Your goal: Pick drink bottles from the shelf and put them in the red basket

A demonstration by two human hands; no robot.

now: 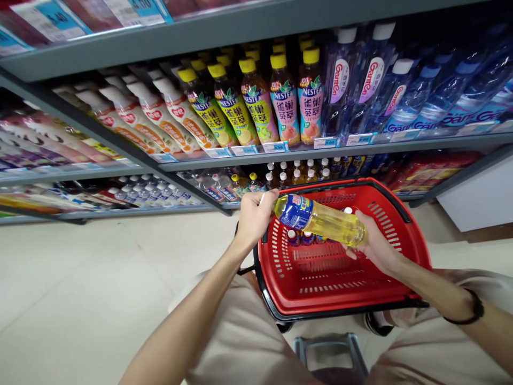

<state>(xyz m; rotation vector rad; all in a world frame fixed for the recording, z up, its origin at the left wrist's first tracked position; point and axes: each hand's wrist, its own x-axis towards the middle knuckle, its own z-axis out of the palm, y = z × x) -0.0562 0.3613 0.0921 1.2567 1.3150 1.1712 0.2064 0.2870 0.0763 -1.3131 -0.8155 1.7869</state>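
A bottle of yellow drink with a blue label (320, 218) lies sideways above a red shopping basket (396, 235). My left hand (253, 216) is closed around its cap end. My right hand (374, 243) cups the bottom end from below. Several small bottles (306, 237) stand inside the basket at its far side, partly hidden by the held bottle.
Grey shelves (280, 155) run ahead with rows of Nestea bottles (280, 101), clear water bottles (372, 80) and pale-capped drink bottles (160, 115). A lower shelf holds small bottles (296, 172). Pale floor lies to the left. A grey stool edge (331, 347) shows between my knees.
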